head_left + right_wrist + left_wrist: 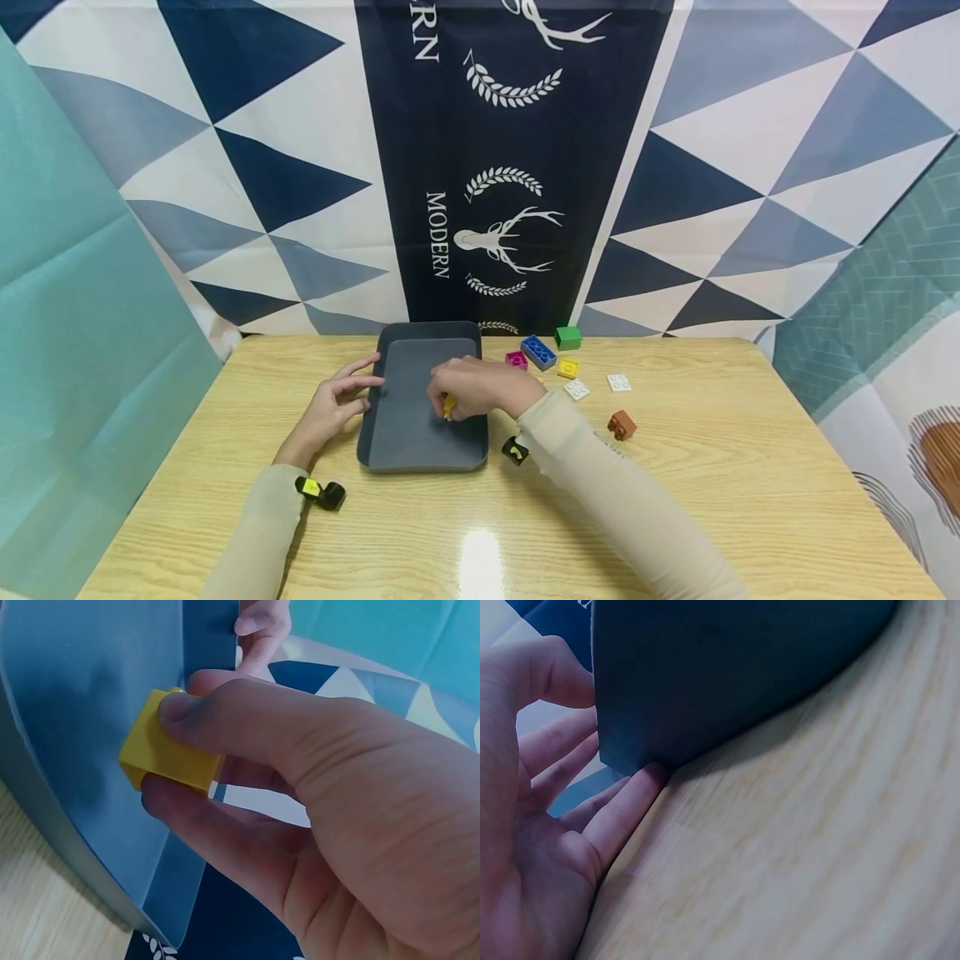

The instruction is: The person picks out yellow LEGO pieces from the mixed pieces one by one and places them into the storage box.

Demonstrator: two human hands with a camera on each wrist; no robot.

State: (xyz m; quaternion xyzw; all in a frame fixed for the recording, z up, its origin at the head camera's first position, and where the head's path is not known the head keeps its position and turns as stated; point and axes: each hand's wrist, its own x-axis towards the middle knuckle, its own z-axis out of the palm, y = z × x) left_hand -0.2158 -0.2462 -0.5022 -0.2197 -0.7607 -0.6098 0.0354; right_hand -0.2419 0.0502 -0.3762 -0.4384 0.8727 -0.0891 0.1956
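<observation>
A dark grey rectangular tray (420,458) lies on the table in the head view. Over its right half, my right hand (480,387) pinches a yellow toy brick (176,746) between thumb and fingers; the right wrist view shows the brick slightly tilted against the tray behind it, with no clear contact. The curled fingers hide most of the brick in the head view. At the tray's left side, my left hand (333,407) touches the rim with fairly straight fingers. In the left wrist view, fingertips (652,774) rest against the tray's outer wall (705,682).
Right of the tray lie loose bricks: pink (517,360), blue (538,352), green (567,337), yellow (567,368), two white (577,389) and brown (622,425). A patterned cloth (322,167) hangs behind the wooden table (405,533).
</observation>
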